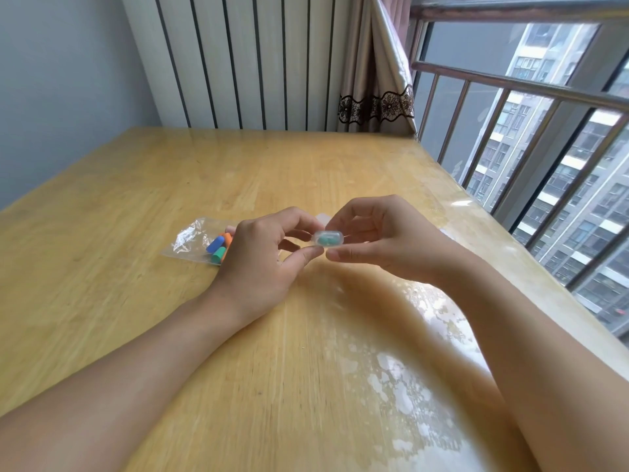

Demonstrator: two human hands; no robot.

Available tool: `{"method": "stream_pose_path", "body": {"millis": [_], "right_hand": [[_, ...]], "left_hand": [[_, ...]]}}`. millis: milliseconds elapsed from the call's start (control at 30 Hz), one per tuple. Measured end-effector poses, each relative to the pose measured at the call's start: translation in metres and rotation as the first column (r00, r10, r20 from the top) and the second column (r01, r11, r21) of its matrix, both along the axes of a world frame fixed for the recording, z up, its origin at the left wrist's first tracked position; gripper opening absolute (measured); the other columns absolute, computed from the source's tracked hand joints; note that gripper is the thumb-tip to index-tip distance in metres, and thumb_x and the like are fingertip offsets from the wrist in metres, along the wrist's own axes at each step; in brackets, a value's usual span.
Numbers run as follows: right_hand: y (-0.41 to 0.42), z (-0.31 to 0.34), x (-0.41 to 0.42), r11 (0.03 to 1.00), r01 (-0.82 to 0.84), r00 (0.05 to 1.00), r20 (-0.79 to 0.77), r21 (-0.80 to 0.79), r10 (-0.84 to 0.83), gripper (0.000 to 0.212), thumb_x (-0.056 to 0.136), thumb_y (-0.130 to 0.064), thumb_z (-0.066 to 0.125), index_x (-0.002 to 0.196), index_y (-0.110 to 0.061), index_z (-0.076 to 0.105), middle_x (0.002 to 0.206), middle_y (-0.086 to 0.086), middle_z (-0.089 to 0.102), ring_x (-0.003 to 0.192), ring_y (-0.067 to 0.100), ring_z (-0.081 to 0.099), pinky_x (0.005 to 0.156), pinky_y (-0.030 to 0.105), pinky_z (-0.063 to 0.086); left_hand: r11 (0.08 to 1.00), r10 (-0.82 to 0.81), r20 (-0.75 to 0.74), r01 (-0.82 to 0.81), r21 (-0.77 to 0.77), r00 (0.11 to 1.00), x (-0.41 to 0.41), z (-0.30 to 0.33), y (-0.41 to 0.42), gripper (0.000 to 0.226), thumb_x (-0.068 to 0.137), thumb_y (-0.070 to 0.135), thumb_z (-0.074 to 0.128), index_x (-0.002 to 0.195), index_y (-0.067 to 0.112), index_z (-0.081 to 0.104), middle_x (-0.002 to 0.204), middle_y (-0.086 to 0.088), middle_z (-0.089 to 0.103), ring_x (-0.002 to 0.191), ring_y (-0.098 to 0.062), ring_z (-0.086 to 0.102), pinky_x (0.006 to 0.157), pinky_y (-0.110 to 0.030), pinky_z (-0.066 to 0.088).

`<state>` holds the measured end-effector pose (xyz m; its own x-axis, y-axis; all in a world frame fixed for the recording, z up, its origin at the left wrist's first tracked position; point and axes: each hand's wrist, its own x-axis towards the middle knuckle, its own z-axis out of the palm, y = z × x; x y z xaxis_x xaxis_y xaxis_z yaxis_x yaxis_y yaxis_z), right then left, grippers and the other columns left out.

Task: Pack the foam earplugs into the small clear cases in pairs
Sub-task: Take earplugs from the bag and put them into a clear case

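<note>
A small clear case (327, 239) with green earplugs inside is held just above the table between both hands. My left hand (262, 257) pinches its left end with thumb and fingers. My right hand (377, 236) pinches its right end the same way. Left of my left hand lies a clear plastic bag (190, 240) with loose foam earplugs at its mouth: a blue one (214, 244), an orange one (227, 238) and a green one (218, 255). Part of that pile is hidden behind my left hand.
The wooden table (136, 185) has a glossy clear cover. Another clear case (323, 219) peeks out behind my hands. A white radiator (238, 59) and a curtain (374, 80) stand at the back; a railed window (527, 131) runs along the right edge.
</note>
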<state>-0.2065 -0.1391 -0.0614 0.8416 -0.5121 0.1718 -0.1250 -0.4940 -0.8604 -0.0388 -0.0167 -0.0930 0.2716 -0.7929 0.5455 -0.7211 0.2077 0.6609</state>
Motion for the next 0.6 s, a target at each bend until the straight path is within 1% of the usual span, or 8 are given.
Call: {"method": "stream_pose_path", "body": {"millis": [67, 133, 233, 300, 400, 467, 533, 600], "right_hand": [[-0.003, 0.002, -0.003, 0.992, -0.016, 0.999, -0.032, 0.129, 0.02, 0.034, 0.078, -0.019, 0.083, 0.102, 0.0, 0.068, 0.097, 0.015, 0.078, 0.091, 0.022, 0.075, 0.089, 0.043, 0.061], [-0.004, 0.002, -0.003, 0.982, 0.0, 0.998, -0.061, 0.187, 0.011, 0.039, 0.076, -0.023, 0.082, 0.101, 0.003, 0.067, 0.094, 0.021, 0.076, 0.085, 0.024, 0.072, 0.082, 0.038, 0.062], [-0.003, -0.001, -0.002, 0.991, 0.012, 0.991, -0.135, 0.133, 0.006, 0.03, 0.081, -0.017, 0.083, 0.094, 0.004, 0.067, 0.084, 0.023, 0.073, 0.07, 0.022, 0.064, 0.069, 0.035, 0.055], [-0.003, -0.002, -0.002, 0.999, 0.031, 0.983, -0.183, 0.039, -0.023, 0.025, 0.082, -0.019, 0.084, 0.089, 0.0, 0.069, 0.083, 0.023, 0.073, 0.065, 0.022, 0.061, 0.065, 0.04, 0.052], [0.0, -0.002, -0.001, 0.996, 0.034, 0.975, -0.218, -0.078, -0.05, 0.02, 0.079, -0.024, 0.085, 0.084, -0.011, 0.072, 0.081, 0.008, 0.077, 0.072, 0.026, 0.072, 0.07, 0.05, 0.058], [0.006, -0.001, 0.001, 0.991, -0.005, 0.965, -0.262, -0.131, -0.03, 0.019, 0.073, -0.027, 0.087, 0.082, -0.02, 0.072, 0.086, 0.004, 0.076, 0.079, 0.022, 0.074, 0.07, 0.053, 0.06], [0.013, -0.004, 0.006, 0.982, -0.036, 0.958, -0.285, -0.186, -0.019, 0.018, 0.072, -0.025, 0.087, 0.08, -0.022, 0.071, 0.086, 0.004, 0.075, 0.078, 0.015, 0.072, 0.067, 0.05, 0.061], [0.017, -0.005, 0.009, 0.967, -0.018, 0.958, -0.281, -0.253, -0.056, 0.016, 0.074, -0.022, 0.086, 0.077, -0.021, 0.07, 0.08, 0.001, 0.073, 0.074, 0.012, 0.071, 0.065, 0.044, 0.061]], "left_hand": [[1.0, 0.007, 0.05, -0.006, -0.007, 0.999, 0.001, -0.001, 0.0, 0.018, 0.082, 0.016, 0.082, 0.096, 0.023, 0.075, 0.089, 0.016, 0.075, 0.089, -0.005, 0.07, 0.077, -0.022, 0.056], [1.0, 0.007, 0.082, -0.006, -0.007, 0.997, 0.002, -0.003, 0.0, 0.019, 0.08, 0.017, 0.083, 0.097, 0.023, 0.076, 0.088, 0.014, 0.074, 0.088, -0.007, 0.068, 0.077, -0.024, 0.054], [1.0, 0.01, 0.139, -0.012, 0.016, 0.99, 0.004, -0.005, -0.002, 0.026, 0.076, 0.02, 0.086, 0.099, 0.023, 0.075, 0.094, 0.016, 0.073, 0.09, 0.007, 0.062, 0.081, -0.014, 0.048], [0.998, 0.026, 0.179, -0.036, 0.047, 0.983, 0.006, -0.005, -0.002, 0.037, 0.071, 0.022, 0.089, 0.105, 0.024, 0.072, 0.099, 0.019, 0.068, 0.093, 0.016, 0.055, 0.083, -0.005, 0.04], [0.993, 0.074, 0.226, -0.092, 0.072, 0.971, 0.009, 0.0, 0.0, 0.05, 0.066, 0.032, 0.088, 0.112, 0.027, 0.068, 0.105, 0.019, 0.063, 0.098, 0.002, 0.053, 0.085, -0.017, 0.044], [0.982, 0.147, 0.248, -0.172, 0.081, 0.957, 0.01, 0.007, 0.004, 0.051, 0.066, 0.038, 0.073, 0.116, 0.028, 0.066, 0.113, 0.016, 0.061, 0.105, -0.009, 0.05, 0.088, -0.025, 0.046], [0.956, 0.215, 0.265, -0.258, 0.14, 0.94, 0.013, 0.013, 0.008, 0.06, 0.062, 0.043, 0.055, 0.12, 0.03, 0.061, 0.119, 0.013, 0.056, 0.108, -0.012, 0.044, 0.091, -0.031, 0.049], [0.917, 0.256, 0.301, -0.329, 0.225, 0.919, 0.015, 0.016, 0.01, 0.066, 0.059, 0.044, 0.051, 0.124, 0.03, 0.057, 0.117, 0.011, 0.051, 0.11, -0.016, 0.043, 0.094, -0.038, 0.05]]}}
